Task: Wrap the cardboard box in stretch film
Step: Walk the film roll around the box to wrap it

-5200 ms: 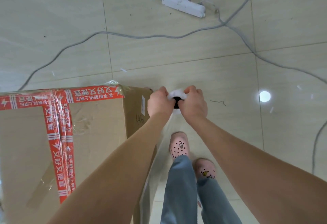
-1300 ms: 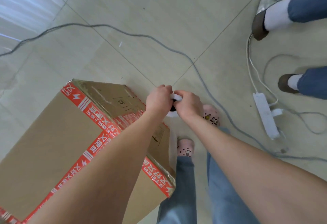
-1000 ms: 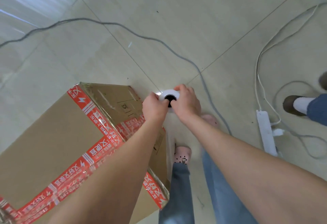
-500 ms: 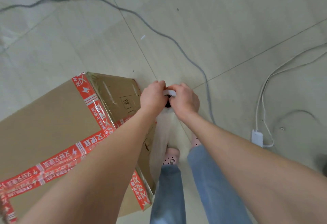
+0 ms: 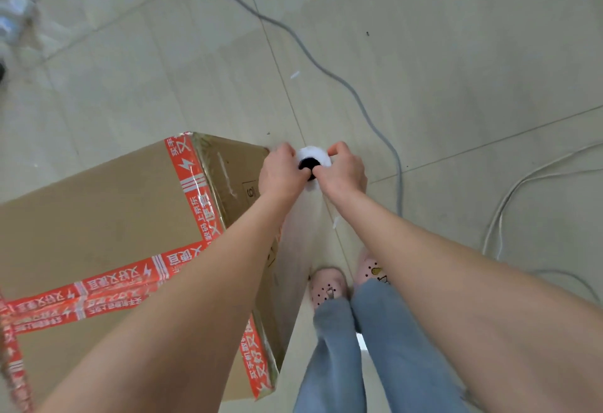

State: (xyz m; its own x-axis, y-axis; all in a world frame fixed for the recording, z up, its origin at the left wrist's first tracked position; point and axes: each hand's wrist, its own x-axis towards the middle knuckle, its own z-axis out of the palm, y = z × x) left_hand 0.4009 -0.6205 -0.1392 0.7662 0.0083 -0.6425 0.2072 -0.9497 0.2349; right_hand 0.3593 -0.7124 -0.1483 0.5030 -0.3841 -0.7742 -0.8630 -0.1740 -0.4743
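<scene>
Box side pass in progress. Cardboard box [image 5: 98, 233] sits on the floor [image 5: 440, 37] at the person's left, sealed with red tape [image 5: 202, 197]. Stretch film roll [image 5: 312, 155] is held upright, seen end-on, just beside the box's far right corner. Left hand [image 5: 282, 174] and right hand [image 5: 342, 172] are both curled tight round the roll's top end, fingers at the dark core. A translucent film sheet [image 5: 303, 243] runs from the roll back along the box's right face. Risks as I read it: the grey cable [image 5: 359, 99] crosses the floor just past the roll, so walking round that corner could snag a foot. Too much pull at the sharp corner could neck or tear the film; too little leaves it slack and bunched. Grip is only at the top end, so the roll could tilt and lay film crooked. Count: one box, one roll, two hands, two pink shoes [image 5: 326, 285], one grey cable, at least two white cable [image 5: 509, 203] strands at right.
</scene>
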